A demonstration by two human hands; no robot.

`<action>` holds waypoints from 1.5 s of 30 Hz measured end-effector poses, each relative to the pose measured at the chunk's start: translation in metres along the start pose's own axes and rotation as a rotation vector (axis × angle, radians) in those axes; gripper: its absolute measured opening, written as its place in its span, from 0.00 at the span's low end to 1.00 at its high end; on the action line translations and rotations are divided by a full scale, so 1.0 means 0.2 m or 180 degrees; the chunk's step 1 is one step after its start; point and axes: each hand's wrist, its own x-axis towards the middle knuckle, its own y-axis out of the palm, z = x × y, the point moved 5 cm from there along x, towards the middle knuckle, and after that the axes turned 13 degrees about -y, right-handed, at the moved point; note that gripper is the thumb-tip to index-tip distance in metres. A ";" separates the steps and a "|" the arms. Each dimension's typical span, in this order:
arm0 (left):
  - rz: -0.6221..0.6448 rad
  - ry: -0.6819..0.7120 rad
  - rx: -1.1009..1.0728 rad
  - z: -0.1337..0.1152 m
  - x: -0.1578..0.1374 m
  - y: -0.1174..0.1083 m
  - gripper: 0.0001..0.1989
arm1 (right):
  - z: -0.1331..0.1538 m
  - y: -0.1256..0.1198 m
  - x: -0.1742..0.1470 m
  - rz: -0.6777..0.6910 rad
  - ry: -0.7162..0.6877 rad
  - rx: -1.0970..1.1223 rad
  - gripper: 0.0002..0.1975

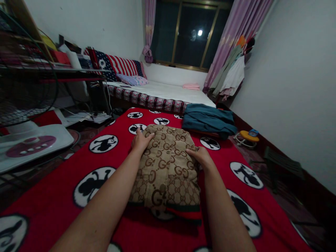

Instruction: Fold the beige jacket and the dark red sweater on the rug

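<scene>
A folded tan jacket [168,164] with brown letter patterns, a buttoned front and a green-and-red band at its hem lies on the red blanket [183,238]. My left hand [141,140] grips its left edge near the far end, thumb on top. On the opposite edge, my right hand [201,156] holds the cloth, its thumb over the top and the other fingers mostly hidden underneath. Both forearms reach in from the near side, one along each flank of the jacket.
Beyond the jacket to the right lies a folded teal cloth [207,119]. A white-topped bed [168,87] stands under the window. At left are a wire fan guard [28,70] and a white table [39,143]; at right, a yellow stool [248,135] and a dark chair [283,162].
</scene>
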 end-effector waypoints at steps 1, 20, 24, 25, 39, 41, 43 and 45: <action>0.0125 0.0013 -0.0203 0.01 0.01 0.01 0.41 | 0.00 0.02 -0.01 0.0109 0.0120 0.0367 0.19; 0.0578 0.2454 -0.1464 -0.48 -0.14 -0.53 0.10 | 0.39 -0.29 -0.10 -0.1196 -0.1990 0.0892 0.11; 0.1399 0.1529 -0.0093 0.00 -0.08 -0.38 0.07 | 0.18 -0.18 0.02 -0.0502 -0.1080 0.0195 0.15; 0.1222 0.1488 -0.0013 0.06 -0.08 -0.38 0.09 | 0.18 -0.17 0.03 -0.0643 -0.1140 0.0161 0.17; 0.0286 0.2659 0.0827 -0.09 -0.54 -0.01 0.14 | 0.33 0.18 -0.08 0.0267 -0.1964 -0.1186 0.19; 0.0246 0.2675 0.0877 -0.05 -0.55 0.01 0.12 | 0.34 0.19 -0.11 0.0543 -0.1987 -0.1299 0.22; 0.0307 0.2719 0.0902 -0.03 -0.54 0.01 0.14 | 0.36 0.19 -0.15 0.0848 -0.2001 -0.1333 0.30; 0.0449 0.2805 0.0960 -0.02 -0.53 0.01 0.19 | 0.37 0.19 -0.18 0.1163 -0.1997 -0.1387 0.39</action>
